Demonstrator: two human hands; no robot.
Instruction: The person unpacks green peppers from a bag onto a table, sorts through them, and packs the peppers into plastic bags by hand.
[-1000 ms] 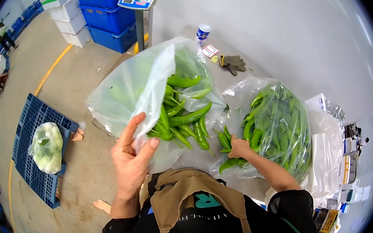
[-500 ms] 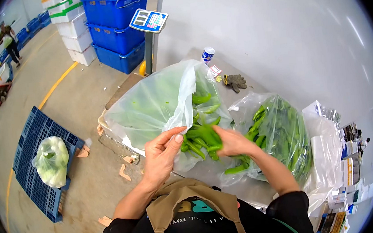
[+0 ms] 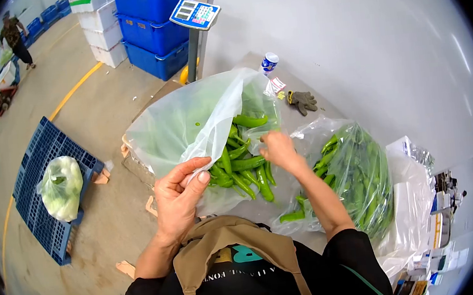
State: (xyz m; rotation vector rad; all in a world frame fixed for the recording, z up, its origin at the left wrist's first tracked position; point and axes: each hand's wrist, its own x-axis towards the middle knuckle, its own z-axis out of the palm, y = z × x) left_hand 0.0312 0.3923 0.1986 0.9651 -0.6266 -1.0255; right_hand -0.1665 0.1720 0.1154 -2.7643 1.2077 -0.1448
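My left hand (image 3: 181,195) pinches the edge of a clear plastic bag (image 3: 174,122), its mouth facing me. Long green peppers (image 3: 244,166) lie in the bag's opening. My right hand (image 3: 278,150) is at the right side of that opening, beside the peppers, with its fingers curled; I cannot make out whether it grips the plastic or anything else. A second clear bag (image 3: 359,175) full of green peppers stands to the right, with a few peppers (image 3: 293,216) at its near-left mouth.
A scale display (image 3: 195,14) on a post rises behind the bag, near blue crates (image 3: 154,33). A can (image 3: 269,62) and a glove (image 3: 303,102) lie by the wall. A blue pallet (image 3: 36,167) holds bagged vegetables (image 3: 61,190). A person (image 3: 14,38) walks at far left.
My right hand went from the right bag's peppers to the left bag's opening; the blurred green peppers it held half a second ago are no longer seen in it. My left hand still holds the bag edge.
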